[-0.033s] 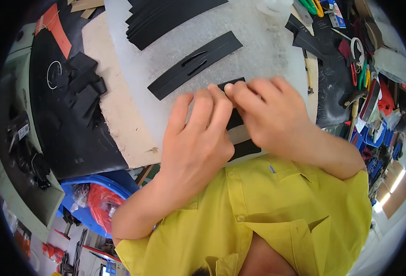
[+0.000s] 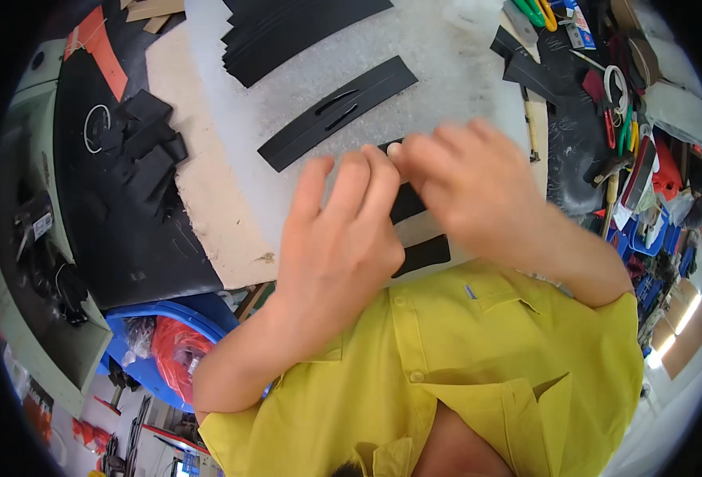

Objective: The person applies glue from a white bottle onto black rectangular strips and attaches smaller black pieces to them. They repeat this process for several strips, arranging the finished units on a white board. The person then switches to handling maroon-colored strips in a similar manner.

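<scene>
My left hand [image 2: 339,226] is curled over a black strip [image 2: 407,203] on the pale board [image 2: 462,95], its fingertips and thumb closed at the strip's far end. Against it, my right hand [image 2: 478,179] is also closed at that end, its thumb tip meeting the left fingers. Its other fingers are smeared by motion. Both hands hide most of the strip. Close to my shirt lies another black piece [image 2: 426,254]. Beyond my hands rests a flat black strip with two slits [image 2: 339,111]. Farther off is a fanned stack of black strips [image 2: 299,36].
Folded black pieces [image 2: 144,147] lie left of the board, by a loop of white cord [image 2: 96,129]. Black scraps [image 2: 526,67] and a slim tool [image 2: 533,131] lie at its right edge. A blue tub [image 2: 227,318] stands below left. Tools crowd the far right.
My right hand has shifted slightly up and is blurred, with its fingers lifting a little. More of the black piece near my shirt shows. My left hand stays nearly in place.
</scene>
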`<state>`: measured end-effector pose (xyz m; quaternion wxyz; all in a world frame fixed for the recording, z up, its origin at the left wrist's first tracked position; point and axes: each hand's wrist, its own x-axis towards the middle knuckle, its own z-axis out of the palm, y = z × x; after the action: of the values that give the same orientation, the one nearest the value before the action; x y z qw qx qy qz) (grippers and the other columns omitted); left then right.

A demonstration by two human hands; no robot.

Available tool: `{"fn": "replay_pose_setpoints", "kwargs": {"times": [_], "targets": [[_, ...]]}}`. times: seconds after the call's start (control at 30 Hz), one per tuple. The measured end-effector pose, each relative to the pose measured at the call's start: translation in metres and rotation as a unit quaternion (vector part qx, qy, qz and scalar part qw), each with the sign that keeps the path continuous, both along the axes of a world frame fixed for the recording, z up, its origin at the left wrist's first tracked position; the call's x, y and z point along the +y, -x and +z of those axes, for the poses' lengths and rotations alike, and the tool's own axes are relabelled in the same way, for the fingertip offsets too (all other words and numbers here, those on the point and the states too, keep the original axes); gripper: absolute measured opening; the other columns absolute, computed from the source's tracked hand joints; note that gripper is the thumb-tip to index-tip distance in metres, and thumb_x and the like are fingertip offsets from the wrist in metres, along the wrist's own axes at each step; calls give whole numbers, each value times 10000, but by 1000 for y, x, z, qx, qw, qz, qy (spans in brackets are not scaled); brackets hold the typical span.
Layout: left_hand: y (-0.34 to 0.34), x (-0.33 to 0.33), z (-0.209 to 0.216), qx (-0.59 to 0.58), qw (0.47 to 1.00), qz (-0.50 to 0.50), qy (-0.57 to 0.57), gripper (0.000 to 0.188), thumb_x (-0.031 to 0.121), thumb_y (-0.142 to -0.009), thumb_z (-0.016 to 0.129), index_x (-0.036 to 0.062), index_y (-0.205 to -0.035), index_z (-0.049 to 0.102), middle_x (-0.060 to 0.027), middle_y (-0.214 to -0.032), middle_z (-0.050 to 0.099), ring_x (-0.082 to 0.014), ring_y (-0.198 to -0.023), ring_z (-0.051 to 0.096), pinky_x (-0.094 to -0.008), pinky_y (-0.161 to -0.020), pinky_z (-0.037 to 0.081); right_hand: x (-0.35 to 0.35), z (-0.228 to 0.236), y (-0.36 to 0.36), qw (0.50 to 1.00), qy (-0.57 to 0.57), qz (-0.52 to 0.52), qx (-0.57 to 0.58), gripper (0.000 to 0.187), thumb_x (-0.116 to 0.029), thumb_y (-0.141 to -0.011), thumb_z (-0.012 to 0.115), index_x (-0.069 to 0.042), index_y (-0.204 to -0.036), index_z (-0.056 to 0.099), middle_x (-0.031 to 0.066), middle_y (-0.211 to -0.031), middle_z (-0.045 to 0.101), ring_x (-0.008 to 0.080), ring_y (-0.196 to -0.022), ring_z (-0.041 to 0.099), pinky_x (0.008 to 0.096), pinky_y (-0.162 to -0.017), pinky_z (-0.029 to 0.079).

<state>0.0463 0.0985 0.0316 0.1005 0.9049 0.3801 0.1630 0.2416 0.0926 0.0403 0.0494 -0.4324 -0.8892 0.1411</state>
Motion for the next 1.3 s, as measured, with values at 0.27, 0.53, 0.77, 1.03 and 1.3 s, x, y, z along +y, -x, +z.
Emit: {"fn": "replay_pose_setpoints", "kwargs": {"times": [0.27,0.53,0.77,1.03,1.3], "targets": [[46,23,-21,-79,974,205,-54,253,31,-776,764,40,-1027,733,-83,-1038,657,-258,-852,567,-396,-801,438,52,-30,-6,968,-126,-100,194,370,27,-789,672,-55,-1148,708,63,-1106,676,272,-1029,623,407,-919,471],[46,18,-23,-109,970,218,2,207,85,-837,774,70,-1041,746,-56,-1021,683,-230,-914,581,-359,-855,424,63,-37,4,966,-166,-106,168,465,75,-754,651,-40,-1204,683,88,-1177,652,306,-1087,586,407,-939,468],[40,16,-19,-91,967,238,-8,207,94,-818,790,72,-1018,742,-52,-973,684,-217,-916,587,-364,-867,416,60,-31,5,962,-147,-146,180,300,58,-768,661,-40,-1049,693,91,-995,624,308,-972,590,410,-845,495],[16,27,-23,-266,928,256,57,221,9,-751,814,45,-943,709,-70,-805,628,-244,-734,585,-353,-680,460,54,-18,10,965,-115,-162,170,192,-5,-799,704,-42,-986,687,92,-837,581,313,-803,616,394,-691,516],[16,41,-33,-273,954,127,6,287,-15,-722,816,26,-997,749,-114,-968,690,-261,-817,634,-351,-686,528,38,-35,4,950,-79,-109,282,436,117,-754,662,-40,-1158,711,98,-1012,637,282,-879,623,357,-729,554]]}}
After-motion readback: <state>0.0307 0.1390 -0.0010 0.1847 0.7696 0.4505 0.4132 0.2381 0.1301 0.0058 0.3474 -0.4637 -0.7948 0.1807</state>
